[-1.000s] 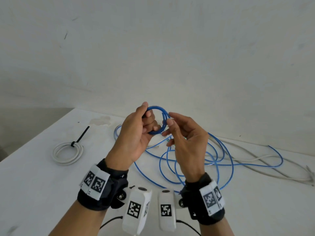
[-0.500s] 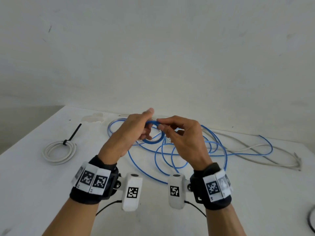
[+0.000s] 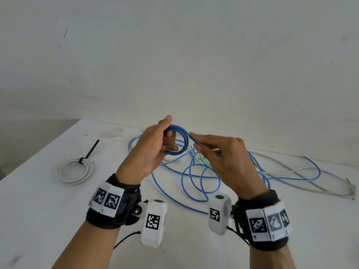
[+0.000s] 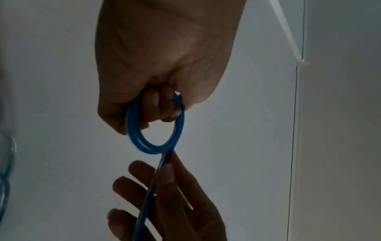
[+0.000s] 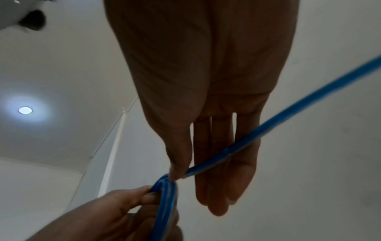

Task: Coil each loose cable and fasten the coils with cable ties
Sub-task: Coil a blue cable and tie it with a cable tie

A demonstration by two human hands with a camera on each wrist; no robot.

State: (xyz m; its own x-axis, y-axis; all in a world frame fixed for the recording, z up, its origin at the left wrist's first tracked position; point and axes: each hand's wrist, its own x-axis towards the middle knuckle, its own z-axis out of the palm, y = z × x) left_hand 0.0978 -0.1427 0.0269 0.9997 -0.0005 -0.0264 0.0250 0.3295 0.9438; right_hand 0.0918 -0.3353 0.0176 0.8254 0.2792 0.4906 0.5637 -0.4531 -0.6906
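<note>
1. Head view: blue cable point(image 3: 202, 183), thin and glossy, mostly loose on the white table point(image 3: 38, 210); few small loops wound.
2. Left hand point(image 3: 149, 152) grips this coil point(image 3: 177, 140) above the table.
3. Right hand point(image 3: 223, 158) pinches the feeding strand.
4. White cable coil point(image 3: 74, 172), black tie fastened: done.
5. Grey cable point(image 3: 310, 183), uncoiled: outstanding.

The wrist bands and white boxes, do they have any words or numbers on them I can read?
No words, numbers or brand names can be read in any view.
Left wrist band: black-and-white square code patterns only, no letters.
Right wrist band: the same kind of patterns, partly blurred.
Two white boxes: one square pattern each, no text.
Blue cable: no print visible.
</note>
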